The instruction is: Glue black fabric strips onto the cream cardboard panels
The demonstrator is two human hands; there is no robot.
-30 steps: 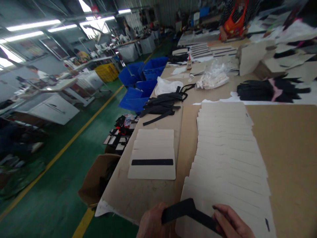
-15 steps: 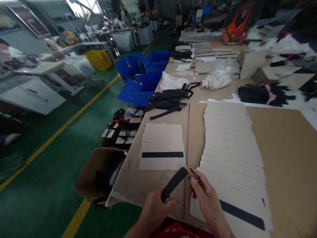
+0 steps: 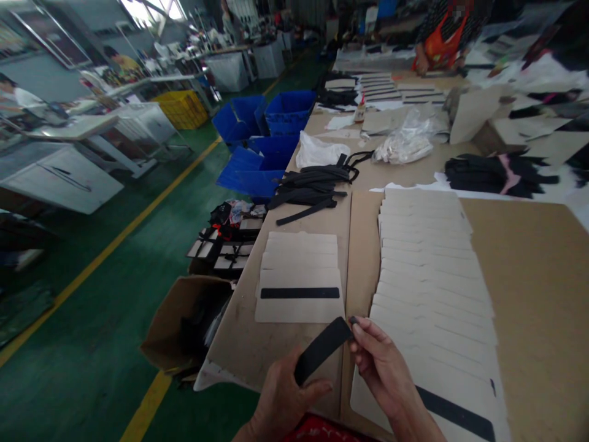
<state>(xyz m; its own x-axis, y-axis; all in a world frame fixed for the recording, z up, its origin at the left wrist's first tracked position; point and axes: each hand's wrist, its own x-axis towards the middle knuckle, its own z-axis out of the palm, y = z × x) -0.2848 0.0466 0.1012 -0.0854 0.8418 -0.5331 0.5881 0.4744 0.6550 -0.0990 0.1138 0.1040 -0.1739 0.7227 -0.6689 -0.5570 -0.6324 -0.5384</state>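
My left hand [image 3: 292,390] is closed around the near end of a black strip [image 3: 322,351], which slants up and to the right. The fingers and thumb of my right hand [image 3: 380,356] are pinched together at the strip's far end, with a small dark bit at the fingertips. Whether that bit belongs to the strip I cannot tell. Ahead of my left hand lie overlapping pale boards [image 3: 299,312], the front one with a black strip [image 3: 300,293] across it. Under and beyond my right hand spreads a long row of overlapping pale boards [image 3: 427,294]; another black strip [image 3: 453,411] lies on the nearest.
A heap of black strips [image 3: 308,184] lies farther up the table, near a white bag [image 3: 322,150] and a clear plastic bag [image 3: 407,141]. Left of the table stand an open cardboard box [image 3: 161,325] and blue bins [image 3: 257,162]. A person in an orange apron [image 3: 442,46] works at the far end.
The held strip has turned to show more of its flat face. My right fingers have closed in on its far end, where a small gap showed before.
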